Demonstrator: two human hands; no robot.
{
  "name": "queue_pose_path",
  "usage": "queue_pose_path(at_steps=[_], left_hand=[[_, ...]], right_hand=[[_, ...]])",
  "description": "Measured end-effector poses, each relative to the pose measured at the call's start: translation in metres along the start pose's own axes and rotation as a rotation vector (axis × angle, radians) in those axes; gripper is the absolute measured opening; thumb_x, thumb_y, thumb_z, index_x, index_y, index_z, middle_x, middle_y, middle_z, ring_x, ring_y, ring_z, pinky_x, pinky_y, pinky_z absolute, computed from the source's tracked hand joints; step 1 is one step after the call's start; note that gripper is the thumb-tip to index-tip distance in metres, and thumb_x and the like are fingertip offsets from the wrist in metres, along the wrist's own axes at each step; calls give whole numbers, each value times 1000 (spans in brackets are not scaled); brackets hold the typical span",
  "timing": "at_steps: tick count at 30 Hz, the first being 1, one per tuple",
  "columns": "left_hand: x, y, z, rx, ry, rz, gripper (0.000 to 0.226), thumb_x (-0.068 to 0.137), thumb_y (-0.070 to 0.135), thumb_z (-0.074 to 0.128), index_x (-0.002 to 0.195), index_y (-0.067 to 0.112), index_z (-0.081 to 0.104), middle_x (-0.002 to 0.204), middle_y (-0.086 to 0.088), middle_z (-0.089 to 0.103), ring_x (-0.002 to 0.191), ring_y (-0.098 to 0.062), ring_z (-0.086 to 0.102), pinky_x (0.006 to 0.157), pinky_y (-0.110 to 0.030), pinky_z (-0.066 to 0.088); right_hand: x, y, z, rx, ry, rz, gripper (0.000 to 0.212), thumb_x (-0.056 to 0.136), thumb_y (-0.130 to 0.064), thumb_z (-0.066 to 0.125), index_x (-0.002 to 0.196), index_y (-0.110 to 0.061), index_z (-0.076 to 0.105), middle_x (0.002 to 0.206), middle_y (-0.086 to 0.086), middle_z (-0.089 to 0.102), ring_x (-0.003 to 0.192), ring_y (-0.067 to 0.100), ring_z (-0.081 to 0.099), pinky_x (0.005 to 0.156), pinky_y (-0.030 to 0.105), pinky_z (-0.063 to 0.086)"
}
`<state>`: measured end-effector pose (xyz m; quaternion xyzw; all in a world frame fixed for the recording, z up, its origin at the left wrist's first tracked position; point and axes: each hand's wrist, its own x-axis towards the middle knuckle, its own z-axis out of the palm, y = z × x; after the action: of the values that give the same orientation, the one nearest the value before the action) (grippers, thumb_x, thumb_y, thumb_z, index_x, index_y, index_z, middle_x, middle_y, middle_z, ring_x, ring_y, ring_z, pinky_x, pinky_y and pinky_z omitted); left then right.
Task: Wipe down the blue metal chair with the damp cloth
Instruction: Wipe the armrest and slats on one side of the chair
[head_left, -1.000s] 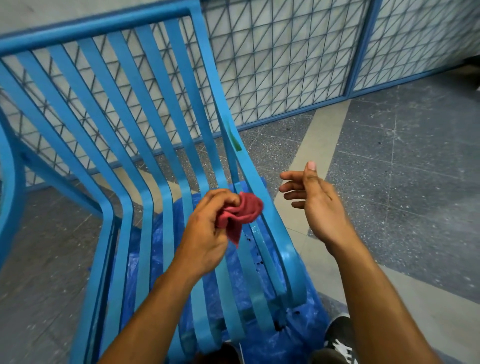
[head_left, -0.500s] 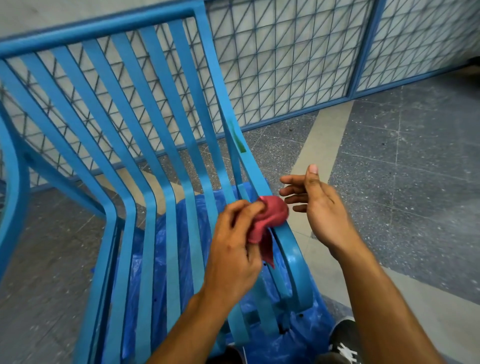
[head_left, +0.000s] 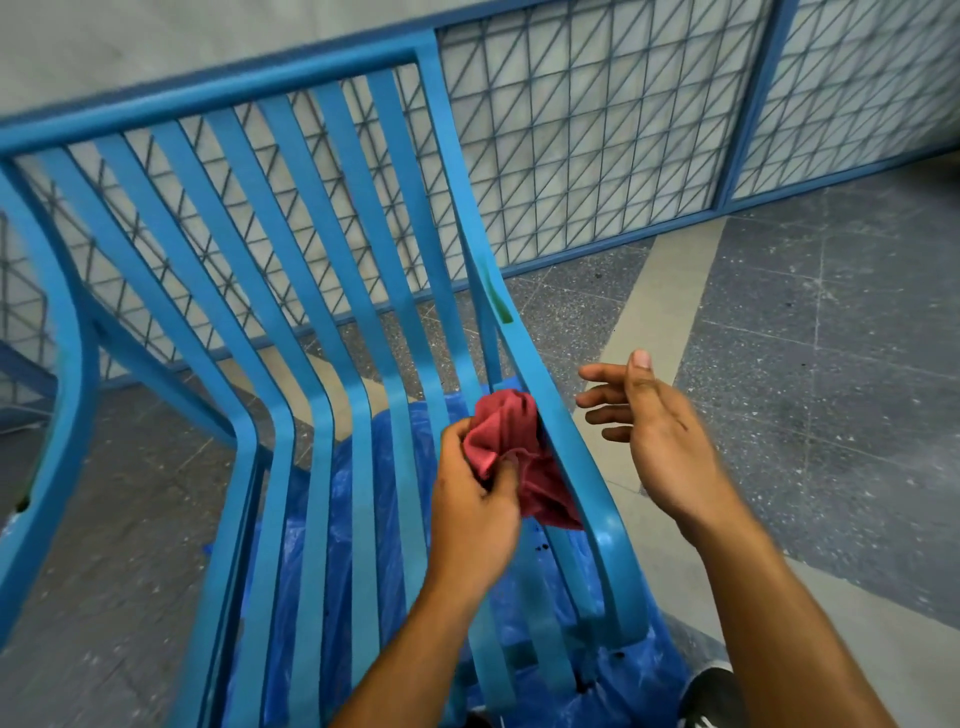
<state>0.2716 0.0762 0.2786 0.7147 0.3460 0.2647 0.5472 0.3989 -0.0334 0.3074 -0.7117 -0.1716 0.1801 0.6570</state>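
Gripping red cloth (head_left: 511, 447) against chair (head_left: 332, 322)

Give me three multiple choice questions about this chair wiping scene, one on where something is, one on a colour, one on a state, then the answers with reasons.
1. Where is the cloth pressed?
A. against the chair's right-hand rail
B. on the floor
C. on the top bar

2. What colour is the cloth?
A. white
B. red
C. green

3. How is the right hand?
A. gripping the chair
B. holding a second cloth
C. open and empty

Answers: 1 A, the left hand holds it against that rail. 2 B, it is plainly red. 3 C, its fingers are spread beside the rail, holding nothing.
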Motion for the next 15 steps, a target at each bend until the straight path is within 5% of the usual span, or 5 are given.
queue_pose_path(at_steps=[4, 7, 11, 15], left_hand=[[24, -2, -12, -293, 154, -164, 19, 93, 10, 68, 104, 25, 62, 96, 8, 72, 86, -3, 70, 82, -24, 50], [38, 0, -20, -395, 186, -162, 21, 93, 10, 67, 107, 26, 63, 102, 3, 74, 97, -14, 72, 86, -31, 53], [57, 12, -28, -379, 195, -111, 20, 95, 13, 66, 106, 28, 61, 105, 0, 74, 96, -18, 72, 84, -33, 58], [84, 29, -33, -297, 207, -43, 21, 94, 14, 68, 109, 24, 57, 104, 2, 72, 96, -16, 71, 86, -34, 58]], right_hand=[[-5, -3, 3, -39, -4, -21, 53, 95, -63, 35, 113, -28, 70, 98, -3, 74, 90, 9, 68, 88, 35, 52], [-9, -9, 9, -48, 1, -36, 52, 92, -61, 39, 115, -24, 70, 101, -4, 73, 91, 6, 67, 89, 32, 52], [-6, -20, 21, 186, 139, 85, 43, 107, -39, 34, 104, -17, 71, 103, 8, 72, 96, 18, 65, 91, 34, 51], [25, -36, 40, 140, 233, 58, 33, 107, -35, 36, 98, -25, 66, 102, 1, 68, 100, 17, 63, 94, 35, 48]])
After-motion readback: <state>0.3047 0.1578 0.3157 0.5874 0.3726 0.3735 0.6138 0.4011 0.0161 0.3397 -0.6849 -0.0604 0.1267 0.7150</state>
